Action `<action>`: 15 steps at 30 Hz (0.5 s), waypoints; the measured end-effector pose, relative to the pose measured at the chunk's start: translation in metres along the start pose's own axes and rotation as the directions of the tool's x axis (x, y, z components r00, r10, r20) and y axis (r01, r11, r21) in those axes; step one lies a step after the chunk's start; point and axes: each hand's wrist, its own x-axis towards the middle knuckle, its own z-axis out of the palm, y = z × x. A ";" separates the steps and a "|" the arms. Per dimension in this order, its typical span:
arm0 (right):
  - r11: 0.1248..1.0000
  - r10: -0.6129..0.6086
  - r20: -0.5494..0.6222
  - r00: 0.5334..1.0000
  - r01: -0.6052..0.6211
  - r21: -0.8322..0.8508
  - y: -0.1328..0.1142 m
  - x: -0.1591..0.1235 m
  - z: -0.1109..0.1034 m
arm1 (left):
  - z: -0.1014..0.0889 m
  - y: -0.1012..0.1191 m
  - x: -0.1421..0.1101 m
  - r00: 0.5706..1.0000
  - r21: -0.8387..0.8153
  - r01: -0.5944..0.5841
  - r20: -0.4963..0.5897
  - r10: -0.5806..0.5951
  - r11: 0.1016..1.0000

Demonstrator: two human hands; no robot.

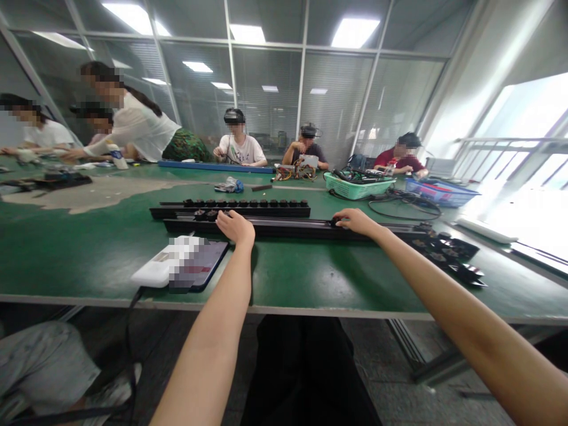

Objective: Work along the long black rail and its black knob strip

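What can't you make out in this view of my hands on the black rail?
All in the head view:
- What the left hand touches on the black rail: hidden by that hand.
- What the right hand touches: hidden by its fingers.
- The tablet screen and white device: pixelated.
- Contents of the green basket: too small.

Two long rails (266, 228) on workbench (89, 260); tablet (208, 263) front left; basket (359, 188) behind.

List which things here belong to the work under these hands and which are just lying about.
In use: long black rail under the left hand and right hand; parallel black rail lined with round knobs.
Lying about: white power bank, dark phone, green mesh basket.
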 end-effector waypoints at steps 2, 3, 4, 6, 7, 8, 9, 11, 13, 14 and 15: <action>1.000 -0.006 0.007 1.000 0.006 -0.010 0.002 0.000 -0.001 | 0.000 0.000 0.000 1.000 0.004 -0.001 -0.002 0.001 1.000; 1.000 -0.007 0.012 1.000 0.007 -0.018 0.002 0.000 -0.001 | 0.000 0.000 0.000 1.000 0.005 -0.001 -0.002 0.001 1.000; 1.000 -0.007 0.019 1.000 0.008 -0.027 0.003 0.000 -0.001 | 0.000 0.000 0.000 1.000 0.005 -0.001 -0.001 0.001 1.000; 0.999 -0.005 0.027 1.000 0.006 -0.041 0.004 0.000 -0.002 | 0.000 0.000 0.000 1.000 -0.003 0.001 0.001 -0.001 1.000; 0.999 -0.006 0.032 0.999 0.008 -0.046 0.004 0.000 -0.003 | 0.000 0.000 0.000 1.000 -0.006 0.003 0.000 -0.003 1.000; 0.999 -0.010 0.037 0.999 0.012 -0.048 0.005 0.000 -0.003 | 0.000 0.000 0.000 1.000 -0.007 0.003 -0.002 -0.003 1.000; 0.999 -0.015 0.042 0.999 0.017 -0.048 0.005 -0.001 -0.004 | 0.000 0.000 0.000 1.000 -0.004 0.003 -0.004 -0.003 1.000; 0.999 -0.023 0.049 0.999 0.025 -0.041 0.006 -0.001 -0.005 | 0.001 -0.001 0.000 1.000 0.011 -0.003 -0.008 0.004 1.000; 0.999 -0.019 0.048 0.999 0.021 -0.034 0.007 -0.001 -0.006 | 0.002 -0.001 0.000 1.000 0.027 -0.011 -0.009 0.011 1.000; 0.999 -0.014 0.045 0.999 0.015 -0.032 0.008 -0.001 -0.007 | 0.002 -0.001 0.000 1.000 0.032 -0.013 -0.008 0.013 0.999; 1.000 -0.009 0.044 0.999 0.010 -0.028 0.009 -0.002 -0.007 | 0.002 -0.002 0.000 1.000 0.035 -0.014 -0.008 0.015 0.999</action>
